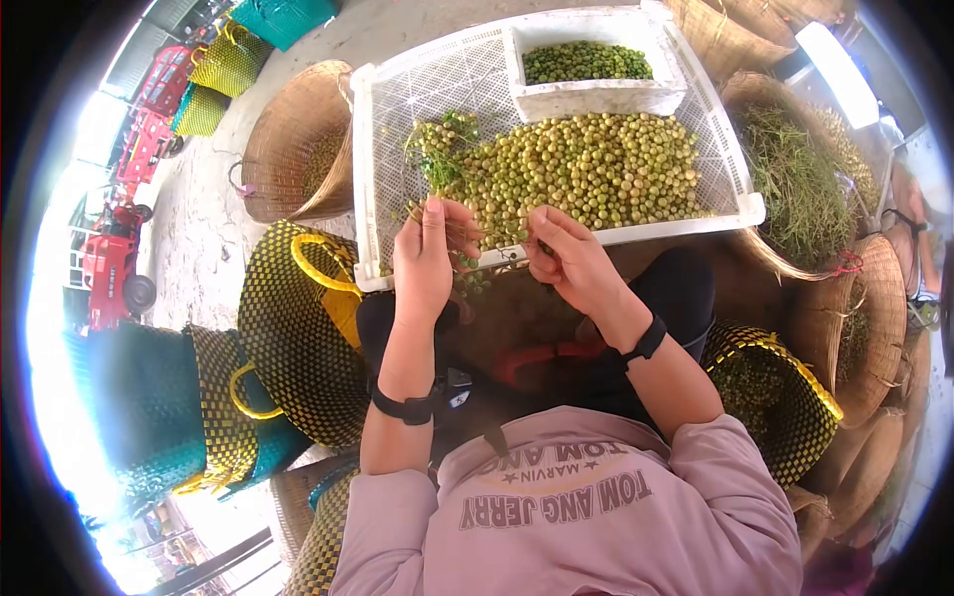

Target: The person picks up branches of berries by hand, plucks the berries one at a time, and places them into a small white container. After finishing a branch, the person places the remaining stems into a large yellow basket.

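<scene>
Over the near edge of a white mesh tray point(388, 109), my left hand point(429, 256) is closed around a sprig of small green fruits point(471, 283), which hangs below the fingers. To its right, my right hand point(574, 260) is pinched shut, thumb against the fingers; a small green bit shows at the tips, too small to name. Beyond both hands lies a broad heap of round yellow-green fruits point(596, 164). Leafy sprigs point(442, 139) rest at the heap's left end. Inside the tray's far right corner stands a white box point(596, 102) containing smaller, darker green fruits point(586, 63).
A wicker basket point(288, 129) stands left of the tray. Black-and-yellow woven baskets point(298, 348) flank my legs, another point(795, 437) at right. Cut stems point(795, 179) fill a right-hand basket. Red vehicles point(124, 228) are at far left; part of another person point(914, 233) shows at far right.
</scene>
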`<state>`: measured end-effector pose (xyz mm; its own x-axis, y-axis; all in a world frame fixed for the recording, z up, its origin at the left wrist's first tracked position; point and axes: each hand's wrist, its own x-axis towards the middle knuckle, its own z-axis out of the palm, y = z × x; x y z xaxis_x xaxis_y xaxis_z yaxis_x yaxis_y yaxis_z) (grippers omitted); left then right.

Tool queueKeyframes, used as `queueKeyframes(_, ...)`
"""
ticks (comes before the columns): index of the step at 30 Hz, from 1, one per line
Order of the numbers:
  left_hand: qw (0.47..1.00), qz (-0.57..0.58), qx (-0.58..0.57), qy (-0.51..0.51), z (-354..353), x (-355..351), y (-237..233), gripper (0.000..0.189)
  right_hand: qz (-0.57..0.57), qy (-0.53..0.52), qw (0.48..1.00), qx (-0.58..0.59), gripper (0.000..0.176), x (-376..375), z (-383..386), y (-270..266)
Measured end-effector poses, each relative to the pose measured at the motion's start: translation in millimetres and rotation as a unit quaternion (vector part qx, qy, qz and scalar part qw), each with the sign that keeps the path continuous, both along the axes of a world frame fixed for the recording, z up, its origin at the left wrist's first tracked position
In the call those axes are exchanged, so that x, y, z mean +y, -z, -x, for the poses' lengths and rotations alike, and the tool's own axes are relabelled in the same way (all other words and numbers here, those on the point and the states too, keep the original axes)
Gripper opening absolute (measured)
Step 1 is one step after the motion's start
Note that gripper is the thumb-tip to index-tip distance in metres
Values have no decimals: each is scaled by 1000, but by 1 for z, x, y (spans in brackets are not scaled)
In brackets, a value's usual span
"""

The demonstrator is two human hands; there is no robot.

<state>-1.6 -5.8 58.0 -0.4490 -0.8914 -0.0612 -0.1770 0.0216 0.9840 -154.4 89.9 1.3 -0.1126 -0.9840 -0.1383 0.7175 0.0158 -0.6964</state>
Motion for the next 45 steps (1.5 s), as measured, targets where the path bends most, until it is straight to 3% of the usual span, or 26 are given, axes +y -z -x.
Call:
queueKeyframes(3, 1000, 2, 0, 2, 0, 0, 0, 43, -7, 7, 998, -58, 24, -2, 5, 0)
queueKeyframes(5, 1000, 1, 1, -2, -1, 0, 0, 43, 50, -15, 986, -160, 18, 0, 10, 4)
queueKeyframes(12, 1000, 10, -1, -2, 1, 2, 2, 42, -3, 19, 1000, 1, 19, 6, 1, -8)
queueKeyframes(14, 1000, 13, -2, -4, 2, 3, 2, 42, 18, 31, 991, 127, 22, 6, -3, 0)
queueKeyframes(18, 1000, 13, -2, -4, 1, 1, 2, 44, 38, 46, 998, 31, 24, 6, -2, 7)
queueKeyframes(20, 1000, 15, 0, -1, -1, 0, 3, 42, 48, 38, 995, -78, 21, 6, 2, 5)
queueKeyframes(30, 1000, -14, 0, 0, 3, 5, 6, 43, 5, -52, 996, -66, 19, 1, -2, 7)
queueKeyframes(32, 1000, -18, -6, 0, 4, 4, 8, 43, -18, 14, 994, -111, 18, 0, -6, 4)
queueKeyframes(39, 997, -61, 28, -33, 6, 1, 7, 42, 10, 46, 986, -159, 17, 2, 3, 19)
queueKeyframes(45, 993, -89, 52, -60, 6, -3, 6, 41, 9, -17, 997, -70, 20, 8, -2, 18)
